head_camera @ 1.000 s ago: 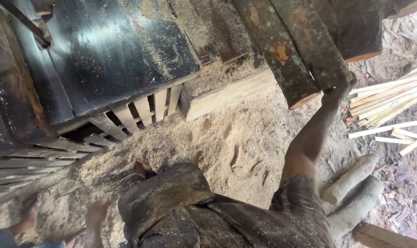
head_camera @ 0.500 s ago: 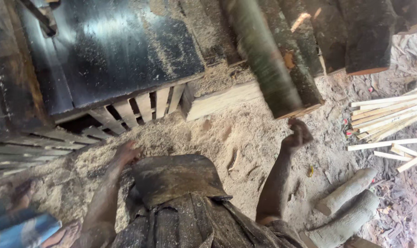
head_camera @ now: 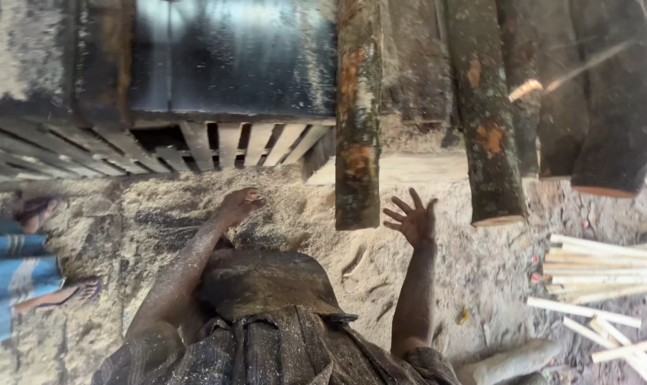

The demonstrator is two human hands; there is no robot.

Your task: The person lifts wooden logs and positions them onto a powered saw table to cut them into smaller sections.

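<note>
The right hand (head_camera: 411, 218) is spread wide open, fingers splayed, holding nothing, just beside the cut end of a long, dark, bark-covered round log with orange patches (head_camera: 357, 121) that juts out over the sawdust-covered ground (head_camera: 281, 214). The left hand (head_camera: 239, 203) hangs loosely curled and empty, low over the sawdust, apart from the log. Judging by this, the log is not yet gripped; taking hold of it and shifting it is all left to do. Several similar dark logs (head_camera: 484, 121) lie alongside.
</note>
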